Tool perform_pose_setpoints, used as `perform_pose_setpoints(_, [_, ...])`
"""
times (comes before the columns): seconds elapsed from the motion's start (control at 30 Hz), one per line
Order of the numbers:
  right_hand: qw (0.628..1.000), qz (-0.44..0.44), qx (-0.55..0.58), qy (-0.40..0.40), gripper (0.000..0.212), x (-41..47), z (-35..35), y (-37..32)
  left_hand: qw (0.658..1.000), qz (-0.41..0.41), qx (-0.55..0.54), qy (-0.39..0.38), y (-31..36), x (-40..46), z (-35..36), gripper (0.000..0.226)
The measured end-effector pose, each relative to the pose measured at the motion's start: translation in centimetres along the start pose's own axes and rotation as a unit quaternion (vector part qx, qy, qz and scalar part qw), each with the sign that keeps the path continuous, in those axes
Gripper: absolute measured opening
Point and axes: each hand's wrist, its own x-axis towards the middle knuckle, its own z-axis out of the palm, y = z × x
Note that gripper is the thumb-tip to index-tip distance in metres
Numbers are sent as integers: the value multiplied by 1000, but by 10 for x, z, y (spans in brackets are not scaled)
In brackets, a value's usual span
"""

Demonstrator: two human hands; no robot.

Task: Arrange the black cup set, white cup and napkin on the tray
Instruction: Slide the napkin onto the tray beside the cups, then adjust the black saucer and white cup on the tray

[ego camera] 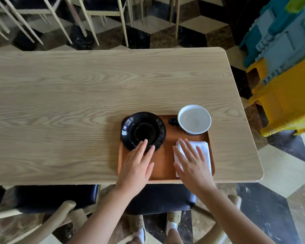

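Black glossy cup set (143, 131), cup on saucer, sits at the brown wooden tray's (163, 155) far left, the round white cup (194, 119) far right, the folded white napkin (203, 150) near right. Left hand (137, 166) lies flat, fingers released, touching the saucer; right hand (192, 164) rests open on the napkin.

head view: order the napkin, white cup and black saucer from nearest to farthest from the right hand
From the right hand:
1. napkin, directly under the fingers, tray's near right corner.
2. white cup, beyond the napkin, tray's far right.
3. black saucer, across the tray on its left, by the left hand.
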Motion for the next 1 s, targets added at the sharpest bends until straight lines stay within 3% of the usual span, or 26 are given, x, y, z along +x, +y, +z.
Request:
perform_pose_setpoints(0.07, [1000,-14,7,-4,49,17,3,-18,999,-23,31,-25,-19,-3,-7,47])
perform_pose_setpoints(0.2, [1000,-7,21,-9,40,38,14,-40,996,-32,67,-58,-39,-9,-12,46])
perform_pose_setpoints(0.43, [999,-1,47,22,31,36,25,-45,997,-12,64,-43,-47,-24,-14,47])
perform_pose_setpoints(1.0, [999,-17,40,10,37,-5,26,-55,997,1,54,-60,-45,-60,-14,52])
